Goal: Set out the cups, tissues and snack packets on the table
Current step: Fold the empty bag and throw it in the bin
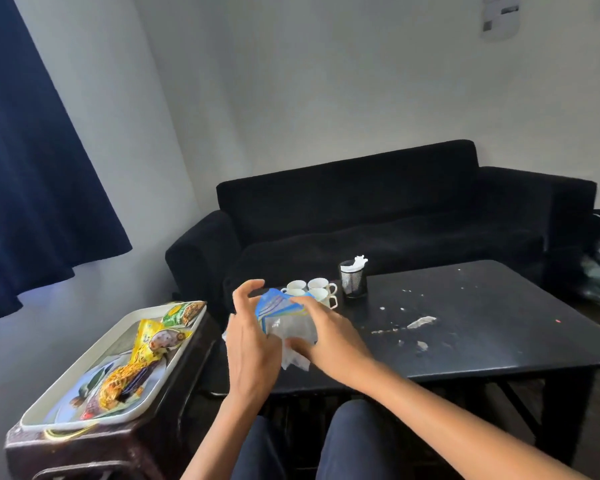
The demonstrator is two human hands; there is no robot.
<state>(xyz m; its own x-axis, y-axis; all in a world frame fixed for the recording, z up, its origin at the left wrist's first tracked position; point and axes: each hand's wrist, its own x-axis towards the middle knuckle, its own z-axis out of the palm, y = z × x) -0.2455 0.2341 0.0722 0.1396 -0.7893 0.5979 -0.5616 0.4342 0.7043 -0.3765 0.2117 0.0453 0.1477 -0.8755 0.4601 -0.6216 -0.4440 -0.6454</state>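
Note:
My right hand (326, 336) grips a clear plastic tissue pack with a blue top (284, 315) over the near left part of the black table (482, 323); white tissue sticks out below it. My left hand (250, 341) is beside the pack on its left, fingers spread and curled, thumb and fingertips apart from it. Several white cups (317, 289) stand clustered just behind the pack. Yellow, green and orange snack packets (153, 341) lie on a white tray (84, 367) at the left.
The tray rests on a dark stool (101, 441) left of the table. A black mesh holder with white tissue (353, 282) stands behind the cups. Crumbs and paper scraps (420, 322) lie mid-table. A black sofa (378, 216) is behind.

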